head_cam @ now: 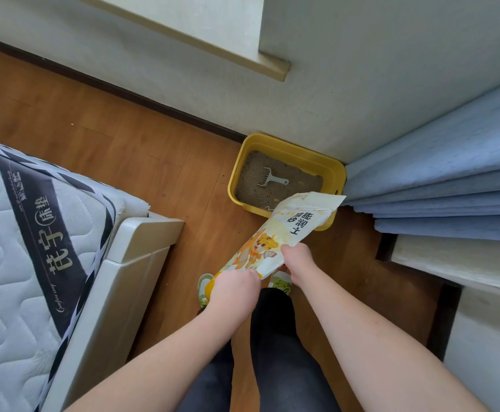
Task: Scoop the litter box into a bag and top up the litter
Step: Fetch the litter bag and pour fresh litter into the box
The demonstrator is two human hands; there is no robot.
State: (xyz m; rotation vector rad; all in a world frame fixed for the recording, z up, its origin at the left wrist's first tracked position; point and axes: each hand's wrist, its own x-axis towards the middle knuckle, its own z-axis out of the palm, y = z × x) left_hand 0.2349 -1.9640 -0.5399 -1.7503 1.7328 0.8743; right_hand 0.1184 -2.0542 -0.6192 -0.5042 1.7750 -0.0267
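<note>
Yellow litter box (336, 171) ahead; both hands (234, 288) (297, 263) pinch the litter bag (287, 233), whose floppy mouth overhangs the box rim and may spill.

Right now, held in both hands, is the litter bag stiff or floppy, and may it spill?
Probably floppy: the litter bag bends between the left hand and right hand. Its torn top hangs over the yellow litter box, so litter would likely land inside. It seems partly empty, thus perhaps fairly light.
</note>
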